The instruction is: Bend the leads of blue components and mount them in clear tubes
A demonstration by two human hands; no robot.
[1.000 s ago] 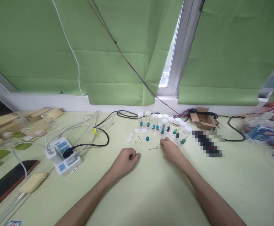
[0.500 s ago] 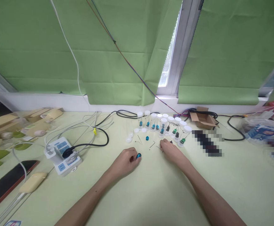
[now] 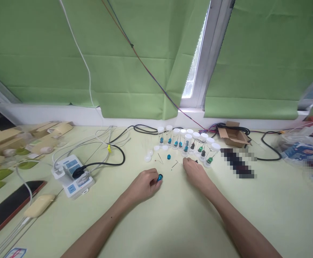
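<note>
My left hand (image 3: 145, 183) is closed, thumb and finger pinching a small shiny blue metal piece (image 3: 160, 177) with a black end, just above or on the table. My right hand (image 3: 195, 171) rests on the table with its fingertips pressed together; whatever they hold is too small to make out. A black bit (image 3: 196, 161) peeks out beside its knuckles. Between the hands and the vials lie a second blue piece (image 3: 169, 157), an L-shaped hex key (image 3: 174, 164) and thin metal bits (image 3: 160, 157). Behind stand several clear vials (image 3: 176, 142) with white caps, holding blue, green or dark pieces on thin stems.
Loose white caps (image 3: 148, 158) lie left of the vials. A white power strip (image 3: 74, 179) with plugs and cables sits to the left, near a phone (image 3: 13, 208). Right of the vials are an open cardboard box (image 3: 233, 138) and a plastic bag (image 3: 298, 148).
Both hands stay in nearly the same places. The blue piece in my left hand has turned slightly. The whole view has shifted a little.
</note>
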